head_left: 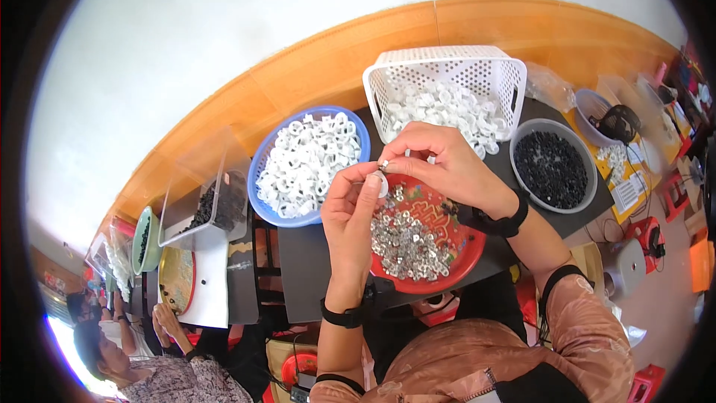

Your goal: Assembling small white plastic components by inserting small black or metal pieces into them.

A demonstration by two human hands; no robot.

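Observation:
My left hand [347, 216] is closed, pinching a small white plastic ring-shaped part [383, 185] between thumb and fingers. Meeting it at the fingertips, my right hand [447, 160] pinches a tiny shiny metal piece [384, 165] against the top of that part. Fingers partly cover both items, so exactly how they fit together cannot be made out. Below the hands lies a round red tray [477, 250] with a heap of small silvery metal pieces [410, 246] and a few dark bits near its right side.
A blue basket [257, 179] of white ring parts stands left, a white perforated basket [447, 54] of white parts behind. On the right is a grey bowl [591, 186] of small black parts. A clear bin [186, 235] and a co-worker [175, 373] are farther left.

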